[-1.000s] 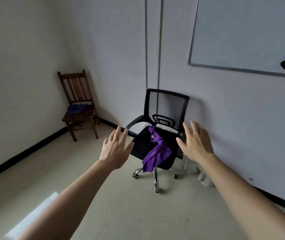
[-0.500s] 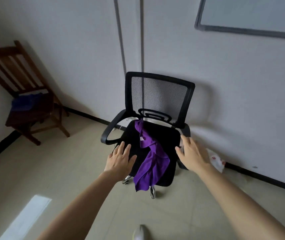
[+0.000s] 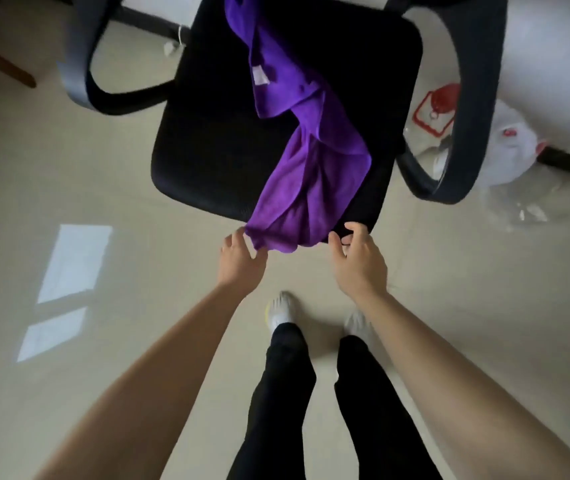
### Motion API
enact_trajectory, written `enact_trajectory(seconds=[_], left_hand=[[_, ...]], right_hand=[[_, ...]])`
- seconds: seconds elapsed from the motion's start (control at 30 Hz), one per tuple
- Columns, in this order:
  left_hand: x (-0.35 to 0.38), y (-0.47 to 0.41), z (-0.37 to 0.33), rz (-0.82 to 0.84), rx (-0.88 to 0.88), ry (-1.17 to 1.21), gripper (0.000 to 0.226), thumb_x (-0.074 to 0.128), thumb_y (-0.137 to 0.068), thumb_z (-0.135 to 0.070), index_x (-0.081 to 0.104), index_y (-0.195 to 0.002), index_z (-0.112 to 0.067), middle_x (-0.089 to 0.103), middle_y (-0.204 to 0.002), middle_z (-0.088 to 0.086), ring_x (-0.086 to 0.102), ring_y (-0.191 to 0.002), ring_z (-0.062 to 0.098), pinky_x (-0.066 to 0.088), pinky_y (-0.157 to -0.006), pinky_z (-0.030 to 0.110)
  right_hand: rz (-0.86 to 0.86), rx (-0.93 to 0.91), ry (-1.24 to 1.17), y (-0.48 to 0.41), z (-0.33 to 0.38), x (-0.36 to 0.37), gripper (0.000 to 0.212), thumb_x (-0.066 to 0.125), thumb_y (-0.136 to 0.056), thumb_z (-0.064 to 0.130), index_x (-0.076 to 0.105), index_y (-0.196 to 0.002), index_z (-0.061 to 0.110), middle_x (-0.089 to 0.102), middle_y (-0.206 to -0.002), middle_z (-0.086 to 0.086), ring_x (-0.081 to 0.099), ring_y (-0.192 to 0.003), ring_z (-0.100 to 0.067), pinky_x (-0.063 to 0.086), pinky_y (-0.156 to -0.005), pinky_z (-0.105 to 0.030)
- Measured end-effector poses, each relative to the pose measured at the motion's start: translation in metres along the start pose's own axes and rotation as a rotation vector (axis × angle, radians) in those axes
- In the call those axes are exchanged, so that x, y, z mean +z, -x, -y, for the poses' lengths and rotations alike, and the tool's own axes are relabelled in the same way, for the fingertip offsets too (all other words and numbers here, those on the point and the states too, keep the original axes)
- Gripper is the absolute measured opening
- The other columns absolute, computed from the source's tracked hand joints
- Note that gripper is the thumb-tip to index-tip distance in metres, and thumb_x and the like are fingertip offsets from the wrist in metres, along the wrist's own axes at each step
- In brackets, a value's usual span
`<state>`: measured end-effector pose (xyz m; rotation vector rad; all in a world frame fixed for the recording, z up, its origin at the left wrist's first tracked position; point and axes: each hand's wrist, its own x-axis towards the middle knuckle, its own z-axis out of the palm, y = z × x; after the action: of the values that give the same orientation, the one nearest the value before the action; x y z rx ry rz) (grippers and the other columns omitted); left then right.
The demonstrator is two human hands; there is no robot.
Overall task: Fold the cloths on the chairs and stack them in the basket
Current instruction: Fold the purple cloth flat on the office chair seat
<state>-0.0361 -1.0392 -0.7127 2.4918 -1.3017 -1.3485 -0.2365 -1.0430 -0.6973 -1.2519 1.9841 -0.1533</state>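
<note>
Left hand (image 3: 240, 259): fingers spread, tips touching the near-left corner of the purple cloth (image 3: 306, 161); I cannot tell whether the corner is pinched yet.

Right hand (image 3: 358, 259): fingers curled and apart, at the near-right edge of the same hem and the front lip of the seat; no closed grasp visible.

Purple cloth: one item, crumpled and unfolded, lying diagonally across the seat of the black office chair (image 3: 214, 133), its lower end drooping over the front edge, directly between my two hands. A small pale label shows near its upper part.

Black office chair: seat and both armrests in view, backrest cut off at the top.

Floor (image 3: 138, 306): pale, with bright window patches to the left. My legs and pale shoes below.

Plastic bag (image 3: 505, 147): white and clear, with red print, on the floor right of the chair.

Wooden leg, top left: part of other furniture, mostly out of frame.

Basket: not in view.

Progress, my judgement: at the start. This cloth is not lifted or folded; nothing seen stacked.
</note>
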Motion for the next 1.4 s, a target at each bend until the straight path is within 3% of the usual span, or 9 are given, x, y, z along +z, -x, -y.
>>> enact_trajectory(seconds=[0.17, 0.27, 0.43, 0.53, 0.73, 0.93, 1.03, 1.2, 1.4], left_hand=[[0.045, -0.028, 0.022, 0.011, -0.157, 0.304, 0.075, 0.067, -0.087, -0.038, 0.027, -0.148, -0.017, 0.041, -0.141, 0.005, 0.045, -0.124, 0.022, 0.041, -0.101, 0.037], [0.048, -0.035, 0.021, -0.056, -0.175, 0.437, 0.028, 0.061, -0.090, -0.028, 0.055, -0.111, -0.011, 0.056, -0.099, 0.000, 0.051, -0.090, 0.020, 0.043, -0.072, 0.030], [0.025, -0.014, 0.020, -0.179, -0.142, 0.408, 0.016, 0.053, -0.093, -0.022, 0.058, -0.091, -0.007, 0.058, -0.077, 0.003, 0.049, -0.067, 0.019, 0.037, -0.055, 0.028], [0.008, 0.006, 0.021, -0.255, -0.135, 0.370, 0.021, 0.055, -0.095, -0.029, 0.062, -0.100, -0.010, 0.061, -0.079, 0.000, 0.055, -0.070, 0.020, 0.040, -0.060, 0.029], [-0.022, 0.059, 0.024, -0.468, -0.230, 0.403, 0.027, 0.053, -0.095, -0.033, 0.065, -0.106, -0.011, 0.063, -0.092, 0.002, 0.063, -0.089, 0.029, 0.054, -0.082, 0.041], [-0.080, 0.137, 0.003, -0.599, -0.272, 0.561, 0.028, 0.051, -0.087, -0.043, 0.064, -0.094, -0.020, 0.068, -0.087, 0.005, 0.068, -0.082, 0.035, 0.058, -0.079, 0.047], [-0.120, 0.188, -0.009, -0.707, -0.241, 0.599, 0.025, 0.054, -0.088, -0.042, 0.066, -0.092, -0.021, 0.071, -0.088, 0.005, 0.069, -0.079, 0.033, 0.058, -0.078, 0.042], [-0.182, 0.276, -0.001, -0.908, -0.225, 0.646, 0.018, 0.056, -0.090, -0.039, 0.063, -0.088, -0.022, 0.069, -0.086, 0.003, 0.068, -0.077, 0.032, 0.057, -0.077, 0.041], [-0.253, 0.367, 0.041, -1.116, -0.308, 0.730, 0.022, 0.054, -0.088, -0.043, 0.064, -0.087, -0.023, 0.070, -0.091, 0.000, 0.069, -0.080, 0.032, 0.058, -0.079, 0.045]], right_hand=[[0.025, 0.067, -0.088, -0.007, -0.025, 0.041, 0.052, 0.057, -0.086, 0.067, 0.057, -0.109, 0.021, 0.063, -0.097, 0.005, 0.059, -0.089, -0.014, 0.042, -0.076, -0.032], [0.027, 0.094, -0.158, -0.017, -0.026, 0.041, 0.041, 0.066, -0.083, 0.060, 0.064, -0.097, 0.022, 0.065, -0.083, 0.006, 0.059, -0.082, -0.013, 0.041, -0.073, -0.029], [0.189, 0.191, -0.330, -0.027, -0.020, 0.028, 0.016, 0.066, -0.087, 0.039, 0.073, -0.089, 0.024, 0.066, -0.076, 0.010, 0.061, -0.082, -0.015, 0.045, -0.075, -0.028], [0.168, 0.286, -0.501, -0.025, -0.013, 0.016, 0.016, 0.054, -0.087, 0.032, 0.061, -0.076, 0.021, 0.066, -0.077, 0.000, 0.065, -0.080, -0.023, 0.054, -0.078, -0.047], [0.073, 0.440, -0.923, -0.008, -0.019, -0.025, 0.032, 0.036, -0.091, 0.025, 0.056, -0.103, 0.003, 0.061, -0.089, -0.011, 0.065, -0.078, -0.027, 0.059, -0.081, -0.038], [0.090, 0.217, -0.688, 0.038, -0.001, -0.093, 0.015, 0.041, -0.084, 0.027, 0.044, -0.074, 0.016, 0.039, -0.068, -0.005, 0.037, -0.061, -0.018, 0.037, -0.060, -0.036], [0.255, 0.127, -0.738, 0.063, 0.033, -0.131, 0.039, 0.066, -0.079, 0.029, 0.057, -0.112, 0.010, 0.059, -0.088, -0.005, 0.055, -0.078, -0.021, 0.051, -0.076, -0.039], [0.553, -0.133, -0.507, 0.114, 0.092, -0.168, 0.109, 0.074, -0.073, -0.003, 0.014, -0.156, 0.033, 0.057, -0.128, -0.010, 0.062, -0.114, -0.025, 0.052, -0.091, -0.032], [0.469, -0.498, 0.135, 0.185, 0.149, -0.188, 0.068, 0.071, -0.089, 0.027, 0.040, -0.149, 0.015, 0.060, -0.134, -0.013, 0.058, -0.122, -0.028, 0.042, -0.103, -0.033]])
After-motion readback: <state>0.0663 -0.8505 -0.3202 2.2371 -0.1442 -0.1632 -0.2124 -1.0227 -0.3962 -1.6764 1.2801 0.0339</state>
